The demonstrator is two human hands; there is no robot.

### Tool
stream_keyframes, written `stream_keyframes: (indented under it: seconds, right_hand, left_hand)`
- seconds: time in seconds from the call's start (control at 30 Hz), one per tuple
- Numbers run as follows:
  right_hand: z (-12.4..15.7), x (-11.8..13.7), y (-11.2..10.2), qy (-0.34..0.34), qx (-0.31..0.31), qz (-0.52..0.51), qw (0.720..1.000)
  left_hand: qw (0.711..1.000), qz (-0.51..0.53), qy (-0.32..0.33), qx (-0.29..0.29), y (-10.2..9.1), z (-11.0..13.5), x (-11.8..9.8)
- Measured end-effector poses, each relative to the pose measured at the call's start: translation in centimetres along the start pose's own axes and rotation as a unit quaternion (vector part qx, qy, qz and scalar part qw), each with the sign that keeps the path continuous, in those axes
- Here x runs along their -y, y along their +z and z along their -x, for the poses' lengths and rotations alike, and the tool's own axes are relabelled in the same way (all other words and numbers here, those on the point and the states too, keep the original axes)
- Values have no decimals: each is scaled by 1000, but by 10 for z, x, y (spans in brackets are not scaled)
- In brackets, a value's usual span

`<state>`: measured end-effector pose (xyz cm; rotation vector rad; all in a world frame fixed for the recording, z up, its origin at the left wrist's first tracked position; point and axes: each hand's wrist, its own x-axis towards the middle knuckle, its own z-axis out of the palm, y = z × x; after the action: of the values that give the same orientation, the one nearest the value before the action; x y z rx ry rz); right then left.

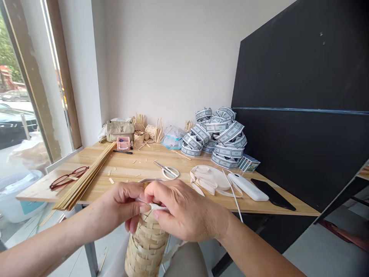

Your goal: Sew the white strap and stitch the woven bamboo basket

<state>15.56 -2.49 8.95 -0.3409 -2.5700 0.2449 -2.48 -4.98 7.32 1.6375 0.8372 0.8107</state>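
A tall woven bamboo basket [148,246] stands upright before me, at my lap and below the table's front edge. My left hand [122,206] is closed at the left of its rim, thumb and fingers pinching a white fabric strip [158,207]. From the right, my right hand [186,211] pinches the same strip between thumb and forefinger, knuckles upward. Both hands nearly meet over the rim and hide most of it. Part of the rim's far side shows just behind my fingers.
On the table [98,165] lie bamboo strips [89,175], red glasses [69,177], scissors [168,170], a coil of pale tape [210,179], a white power bank [248,186] and a black phone [272,193]. Patterned rolls [227,138] are piled behind; a black panel [294,104] rises at right.
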Motion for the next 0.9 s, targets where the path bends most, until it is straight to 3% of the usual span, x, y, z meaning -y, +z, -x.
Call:
stream_keyframes:
  seconds: [0.13, 0.2, 0.3, 0.37, 0.6, 0.73, 0.9]
  right_hand:
    - [-12, 5, -32, -25, -16, 171, 985]
    - [-15, 5, -43, -46, -69, 261, 962]
    - [-14, 0, -44, -104, -164, 376, 906]
    - [-14, -7, -36, -136, -191, 403, 885]
    - [-18, -33, -10, -158, -187, 424, 872]
    - [-18, -24, 19, -193, -194, 330, 903]
    - [-20, -24, 65, -46, -318, 125, 939]
  left_hand:
    - [994, -73, 54, -59, -9, -7, -24]
    - [985, -96, 102, -102, -15, -14, -29]
    - [970, -126, 153, -142, -22, -27, -30]
    - [960, -153, 171, -159, -25, -37, -27]
    - [936, -202, 220, -185, -26, -61, -2]
    - [923, -225, 242, -199, -34, -71, 21]
    - [865, -309, 317, -235, -40, -74, 42]
